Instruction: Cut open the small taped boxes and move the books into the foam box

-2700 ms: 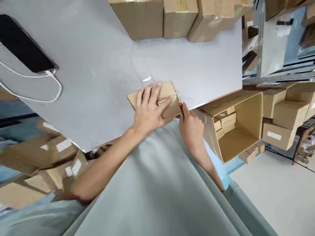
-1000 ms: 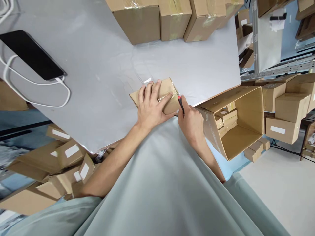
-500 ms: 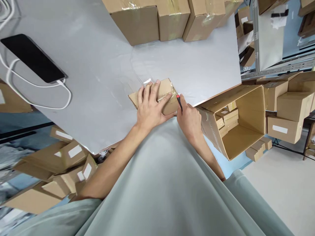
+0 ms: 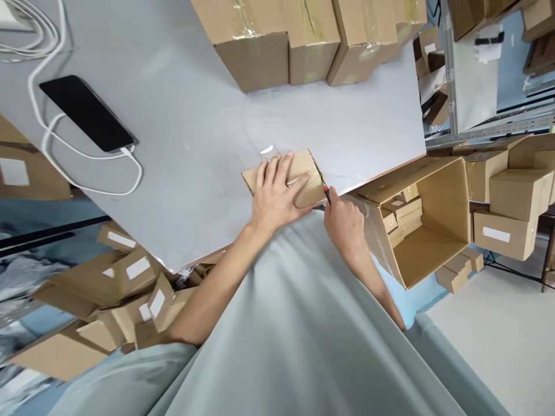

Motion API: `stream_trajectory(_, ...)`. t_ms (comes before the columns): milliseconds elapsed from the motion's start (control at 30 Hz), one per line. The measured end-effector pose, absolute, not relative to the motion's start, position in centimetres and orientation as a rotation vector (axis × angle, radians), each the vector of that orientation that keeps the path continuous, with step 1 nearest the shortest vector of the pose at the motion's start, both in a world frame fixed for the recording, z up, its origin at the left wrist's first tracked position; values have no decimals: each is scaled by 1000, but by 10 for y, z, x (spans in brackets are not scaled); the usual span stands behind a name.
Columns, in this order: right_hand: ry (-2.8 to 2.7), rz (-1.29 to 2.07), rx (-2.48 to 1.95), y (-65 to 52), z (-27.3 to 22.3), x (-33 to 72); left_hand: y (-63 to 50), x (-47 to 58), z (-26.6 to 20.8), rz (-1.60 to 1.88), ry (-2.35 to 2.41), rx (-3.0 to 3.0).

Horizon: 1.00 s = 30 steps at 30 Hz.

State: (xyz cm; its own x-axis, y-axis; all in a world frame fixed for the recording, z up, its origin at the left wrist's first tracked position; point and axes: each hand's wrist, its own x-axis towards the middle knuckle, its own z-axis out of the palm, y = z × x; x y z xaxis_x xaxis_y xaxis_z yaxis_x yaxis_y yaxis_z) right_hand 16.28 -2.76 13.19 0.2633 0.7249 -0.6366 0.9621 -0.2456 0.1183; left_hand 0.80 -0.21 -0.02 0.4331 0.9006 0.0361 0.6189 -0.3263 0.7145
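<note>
A small cardboard box with clear tape across it lies on the grey table, near the edge closest to me. My left hand rests on top of the box, its fingers spread and the thumb by the near side. At the box's right end, my right hand is closed around a slim red-and-black cutter. The cutter's red front part meets the taped edge of the box; its blade is too small to make out, and most of the handle is hidden in my fist.
Taped cartons stand along the far side of the table. To the left lies a phone with a white cable. A large open carton holding several small boxes sits off the right edge. More boxes are below left.
My right hand has drawn the cutter slightly toward me along the box's right end. The left hand stays on the box. The whole view has shifted, with things appearing further right and lower.
</note>
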Motion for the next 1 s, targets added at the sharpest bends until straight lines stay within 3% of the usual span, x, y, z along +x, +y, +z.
stream_trajectory(267,1739,-837,2392,-62,155,193,-10,-34,-7,550,1298,2090)
stream_trajectory(367,1731,-996,2635,-47,97,213,-26,-76,-22,566,1373,2067)
stream_trajectory(500,1474,-1556,2717,-13,-6,215,-53,-134,-39,610,1511,2022)
stream_trajectory(633,1417,-1849,2631,-2,-47,191,-83,-167,-40,630,1666,1921)
stream_trajectory(833,1586,-1882,2490,-10,-30,160,-124,-172,-62,711,1875,1397)
stream_trajectory(1000,1943,-1429,2458,-7,-13,172,-124,-135,-101,732,1731,1149)
